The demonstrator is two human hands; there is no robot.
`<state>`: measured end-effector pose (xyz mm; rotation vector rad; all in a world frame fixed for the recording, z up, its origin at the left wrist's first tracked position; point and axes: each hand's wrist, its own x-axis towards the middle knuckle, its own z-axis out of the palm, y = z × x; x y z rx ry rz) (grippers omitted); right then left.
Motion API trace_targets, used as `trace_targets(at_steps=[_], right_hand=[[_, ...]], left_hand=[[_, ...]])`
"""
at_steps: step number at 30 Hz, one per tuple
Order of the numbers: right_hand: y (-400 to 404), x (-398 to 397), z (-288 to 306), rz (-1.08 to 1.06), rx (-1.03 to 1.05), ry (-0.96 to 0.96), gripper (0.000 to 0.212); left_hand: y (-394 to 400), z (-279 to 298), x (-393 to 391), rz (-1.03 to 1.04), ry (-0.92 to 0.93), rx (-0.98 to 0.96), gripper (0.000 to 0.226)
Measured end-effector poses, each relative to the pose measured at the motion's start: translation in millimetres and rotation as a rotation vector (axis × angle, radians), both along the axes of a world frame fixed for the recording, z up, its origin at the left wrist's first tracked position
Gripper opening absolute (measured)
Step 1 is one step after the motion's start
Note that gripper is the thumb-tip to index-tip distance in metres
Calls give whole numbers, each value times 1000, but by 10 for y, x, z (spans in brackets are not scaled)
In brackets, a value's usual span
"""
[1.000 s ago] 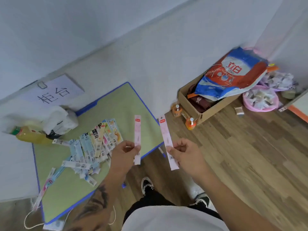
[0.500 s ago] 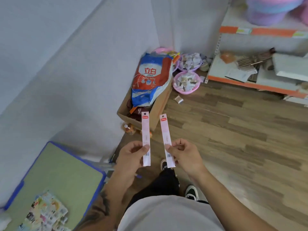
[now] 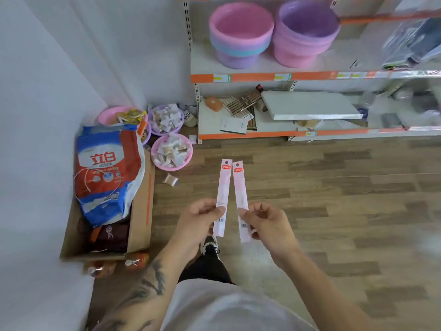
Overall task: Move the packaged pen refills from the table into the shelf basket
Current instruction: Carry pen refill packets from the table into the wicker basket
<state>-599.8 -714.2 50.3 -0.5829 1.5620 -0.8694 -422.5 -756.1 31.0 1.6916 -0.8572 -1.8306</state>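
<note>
Two packaged pen refills, slim pink sleeves with a red label at the top: left refill pack (image 3: 223,197) and right refill pack (image 3: 241,199). Both are held upright in the air above the wood floor (image 3: 334,211), tops almost touching, lower ends apart. Neither is on the table or in any basket.

Left hand (image 3: 200,220): thumb and fingers pinch the left pack low on its length, near the barcode. Right hand (image 3: 267,223): pinches the right pack at about the same height. Both hands are closed on their packs, nothing loose.

Change over the last second: the table with the remaining pile of packs was in view, then slid to the lower left corner, and is now out of frame. The view has swung round to the shelf unit (image 3: 262,77). The packs have come closer together; the grips look unchanged.

Surroundings: pink tub (image 3: 241,27) and purple tub (image 3: 307,27) stand on the upper shelf. The lower shelf carries boxes and a grey board. Small pink baskets of wrapped items (image 3: 171,151) sit on the floor by the shelf foot, next to a cardboard box (image 3: 140,211) holding a detergent bag (image 3: 107,173).

Judgement: pickup done, carry phase under way. Which container is the target basket cannot be told yet. Placement is not started.
</note>
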Motion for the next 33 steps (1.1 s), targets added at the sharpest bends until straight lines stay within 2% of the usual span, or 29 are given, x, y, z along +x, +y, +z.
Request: trace_targets(at_steps=[5, 12, 17, 20, 24, 29, 33], right_hand=[[-843, -57, 153, -91, -43, 39, 20], [-1672, -153, 197, -194, -64, 36, 19], [-2273, -243, 206, -162, -74, 58, 17], [-2754, -322, 256, -121, -138, 46, 17], [-3490, -468, 363, -51, -221, 25, 15], [-4344, -664, 732, 87, -387, 32, 19], [-4874, -866, 1044, 134, -479, 21, 15]], left_hand=[[-989, 80, -21, -125, -19, -28, 15], [-1957, 147, -101, -178, 0, -65, 12], [-2419, 169, -219, -104, 51, -82, 12], [-2733, 277, -302, -32, 72, -110, 20], [-3254, 524, -435, 100, 93, -175, 21], [-3935, 929, -637, 242, 94, -267, 20], [-4445, 1133, -882, 325, 108, -344, 22]])
